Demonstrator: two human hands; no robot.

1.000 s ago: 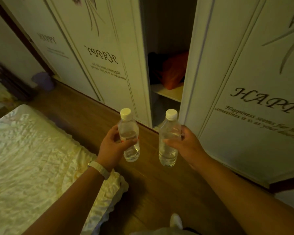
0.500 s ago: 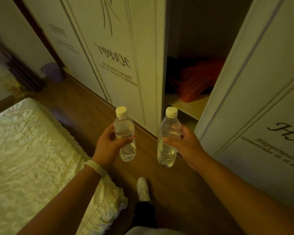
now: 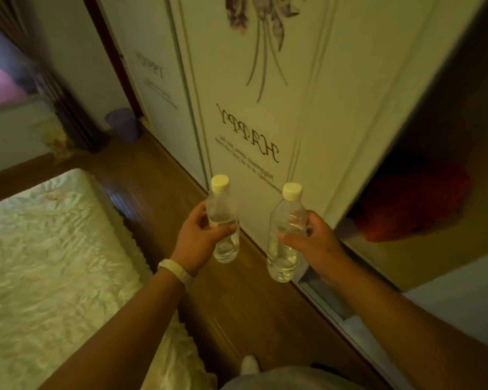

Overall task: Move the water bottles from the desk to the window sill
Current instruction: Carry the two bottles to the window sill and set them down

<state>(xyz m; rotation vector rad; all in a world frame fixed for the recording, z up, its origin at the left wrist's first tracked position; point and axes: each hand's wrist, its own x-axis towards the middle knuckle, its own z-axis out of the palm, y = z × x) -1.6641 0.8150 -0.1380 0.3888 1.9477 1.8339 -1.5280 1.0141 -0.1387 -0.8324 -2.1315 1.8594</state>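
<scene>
A white wardrobe [image 3: 265, 80] fills the far and right side. Its door bears a purple flower with long stems and, below, the word "HAPPY" in script; the letters read mirrored and slanted from here, and the smaller lines under them are too blurred to read. A second panel farther left carries the same kind of writing, also unreadable. At right the wardrobe stands open on a dark gap with a red bundle [image 3: 412, 204] on a shelf.

A bed [image 3: 48, 271] with a crinkled pale cover lies at near left. Brown wood floor [image 3: 237, 299] runs between bed and wardrobe. A small purple bin [image 3: 123, 123] sits far left on the floor by the wardrobe's end.

Both arms reach forward, hands apart. The left hand [image 3: 197, 237], with a white wristband [image 3: 176, 271], is wrapped around the left bottle [image 3: 223, 220]. The right hand [image 3: 313, 240] is wrapped around the right bottle [image 3: 286, 235]. Both bottles are held in the air over the floor, near the wardrobe door, about upright, the right one tilted a little. Each is clear plastic with no label, a white screw cap, and water filling roughly the lower half.
</scene>
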